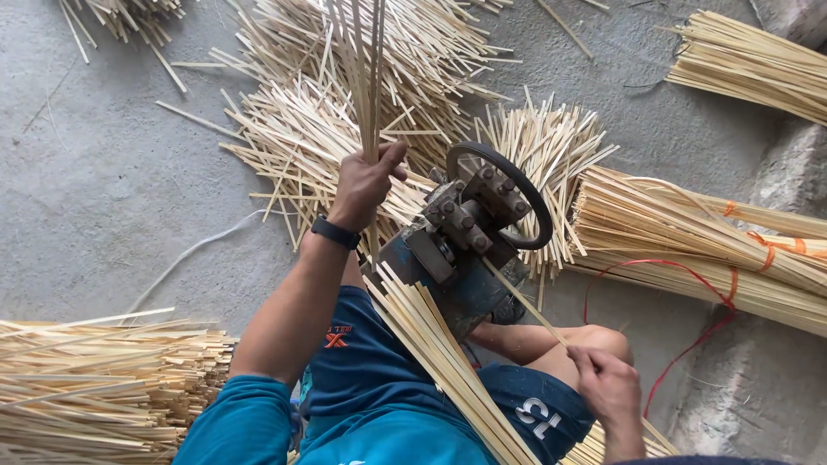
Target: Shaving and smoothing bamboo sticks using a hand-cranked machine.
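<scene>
Single head view, steep downward, close over lap, machine [469, 232], floor [103, 189].

Pale yellow bamboo strips [301, 146], grey floor [103, 172], blue shorts [388, 362], orange ties [780, 245].

The upright sticks [369, 77] gripped by the left hand [363, 185] run off the top edge at 12 o'clock. The tied bundles [706, 250] are cut at 3 o'clock, the floor pile [95, 387] at 8. The machine [465, 241] hides where the thin strip [525, 310] enters.
</scene>
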